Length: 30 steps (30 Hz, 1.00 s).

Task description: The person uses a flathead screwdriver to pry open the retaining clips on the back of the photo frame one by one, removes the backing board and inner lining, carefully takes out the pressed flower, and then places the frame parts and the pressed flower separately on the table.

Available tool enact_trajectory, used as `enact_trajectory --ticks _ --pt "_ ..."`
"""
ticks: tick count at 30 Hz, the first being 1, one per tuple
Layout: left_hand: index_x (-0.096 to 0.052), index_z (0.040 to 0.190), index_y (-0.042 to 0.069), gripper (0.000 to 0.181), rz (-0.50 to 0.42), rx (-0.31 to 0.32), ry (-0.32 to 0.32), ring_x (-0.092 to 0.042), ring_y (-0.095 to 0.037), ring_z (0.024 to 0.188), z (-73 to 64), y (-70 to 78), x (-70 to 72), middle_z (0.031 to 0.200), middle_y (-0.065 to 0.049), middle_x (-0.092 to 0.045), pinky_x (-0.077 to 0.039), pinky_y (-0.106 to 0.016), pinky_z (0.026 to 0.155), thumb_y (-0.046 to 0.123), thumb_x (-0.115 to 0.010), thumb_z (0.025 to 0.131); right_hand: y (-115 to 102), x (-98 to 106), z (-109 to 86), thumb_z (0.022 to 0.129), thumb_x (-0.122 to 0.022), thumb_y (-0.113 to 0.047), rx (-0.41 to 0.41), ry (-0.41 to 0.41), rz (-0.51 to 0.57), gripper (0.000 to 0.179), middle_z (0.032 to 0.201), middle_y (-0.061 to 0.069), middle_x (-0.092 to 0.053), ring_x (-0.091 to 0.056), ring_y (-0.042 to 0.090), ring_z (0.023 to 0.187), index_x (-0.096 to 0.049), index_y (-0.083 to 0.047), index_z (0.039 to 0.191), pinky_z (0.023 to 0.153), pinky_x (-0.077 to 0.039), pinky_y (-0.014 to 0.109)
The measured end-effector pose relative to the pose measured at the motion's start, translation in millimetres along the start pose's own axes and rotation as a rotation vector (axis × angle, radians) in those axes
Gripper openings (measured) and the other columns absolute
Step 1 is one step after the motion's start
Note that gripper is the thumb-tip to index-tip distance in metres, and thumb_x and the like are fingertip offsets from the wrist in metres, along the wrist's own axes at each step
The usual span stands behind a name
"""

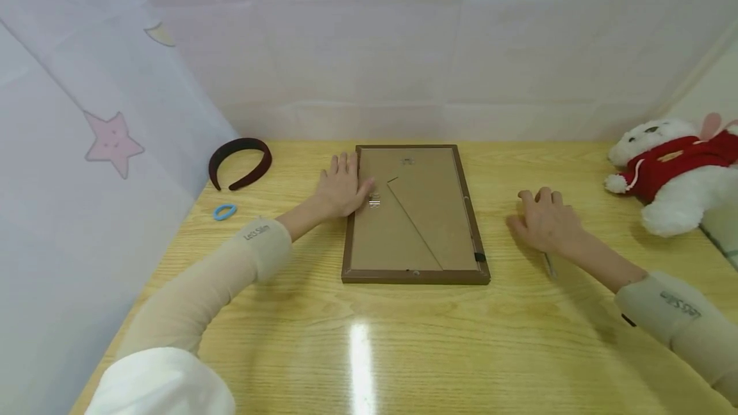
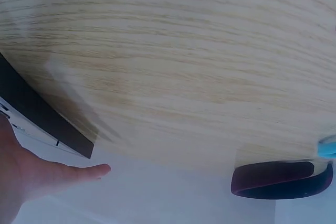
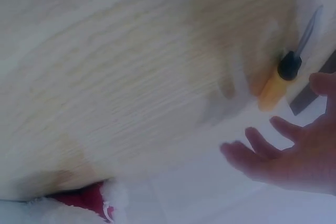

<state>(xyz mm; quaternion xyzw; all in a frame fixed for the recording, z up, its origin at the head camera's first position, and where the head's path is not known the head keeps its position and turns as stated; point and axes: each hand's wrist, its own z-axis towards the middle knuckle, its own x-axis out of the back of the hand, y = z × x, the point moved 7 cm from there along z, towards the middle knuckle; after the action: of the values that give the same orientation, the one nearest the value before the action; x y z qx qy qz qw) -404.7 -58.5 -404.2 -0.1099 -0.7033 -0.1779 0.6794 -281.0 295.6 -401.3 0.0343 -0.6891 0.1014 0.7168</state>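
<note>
A picture frame (image 1: 429, 203) lies face down on the wooden table, showing its brown back and a stand flap cut at a slant. Along its left edge rests my left hand (image 1: 341, 189), fingers straight and thumb over the backing. To the right of the frame, my right hand (image 1: 548, 221) hovers with loosely bent fingers and holds nothing. Beneath it lies a screwdriver (image 3: 281, 77) with a yellow handle, black collar and metal shaft, apart from the fingers in the right wrist view. In the head view the hand hides most of the screwdriver.
A dark red headband (image 1: 254, 175) and a blue hair tie (image 1: 225, 212) lie at the left of the table (image 1: 288, 351). At the right edge is a white plush bear (image 1: 671, 210) in a red top. A pale curtain (image 1: 369, 50) hangs behind.
</note>
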Motion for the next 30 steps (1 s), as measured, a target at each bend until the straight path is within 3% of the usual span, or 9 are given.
enact_trajectory --ticks 6,11,18,23,30 --pt "0.000 0.155 0.000 0.091 0.023 0.001 0.071 0.009 -0.048 0.143 -0.9 -12.9 17.6 0.158 -0.029 0.003 -0.012 -0.069 0.109 0.067 -0.018 0.097 -4.5 13.4 13.4 0.098 -0.045 -0.053 -0.007 0.026 0.025 0.072 0.137 0.043 -0.031 -0.023 0.064 0.126 -0.040 0.006 0.139 0.088 -0.030 0.078" --pt "0.008 0.156 0.013 0.095 0.060 0.036 0.097 0.022 -0.046 0.140 -1.7 -23.5 30.9 0.158 -0.025 0.014 -0.004 -0.072 0.107 0.078 -0.013 0.090 -9.8 29.4 28.6 0.097 -0.038 -0.062 0.012 0.030 0.063 0.083 0.150 0.039 -0.013 -0.004 0.064 0.135 -0.022 -0.002 0.152 0.095 -0.015 0.081" --pt "0.019 0.152 0.029 0.095 0.086 0.053 0.111 0.037 -0.042 0.133 -3.8 -24.0 41.6 0.154 -0.017 0.030 0.006 -0.078 0.100 0.085 -0.014 0.083 -19.8 53.8 49.7 0.097 -0.037 -0.063 0.061 0.111 0.069 0.085 0.155 0.035 -0.003 0.001 0.063 0.136 -0.008 -0.011 0.157 0.096 -0.012 0.081" --pt "0.019 0.152 0.031 0.095 0.083 0.038 0.107 0.039 -0.044 0.131 -0.8 -16.5 41.7 0.152 -0.016 0.034 0.012 -0.080 0.095 0.086 -0.014 0.082 -28.6 57.5 58.7 0.094 -0.033 -0.069 0.055 0.071 0.035 0.088 0.156 0.033 0.002 0.006 0.059 0.138 -0.002 -0.015 0.158 0.098 -0.008 0.080" --pt "0.019 0.151 0.035 0.092 0.063 0.027 0.109 0.040 -0.043 0.130 -2.3 -7.1 41.4 0.152 -0.015 0.035 0.007 -0.081 0.096 0.085 -0.019 0.083 -39.6 54.6 63.2 0.094 -0.031 -0.069 0.065 0.034 0.033 0.089 0.156 0.033 0.002 0.007 0.059 0.138 -0.002 -0.014 0.158 0.100 -0.006 0.079"
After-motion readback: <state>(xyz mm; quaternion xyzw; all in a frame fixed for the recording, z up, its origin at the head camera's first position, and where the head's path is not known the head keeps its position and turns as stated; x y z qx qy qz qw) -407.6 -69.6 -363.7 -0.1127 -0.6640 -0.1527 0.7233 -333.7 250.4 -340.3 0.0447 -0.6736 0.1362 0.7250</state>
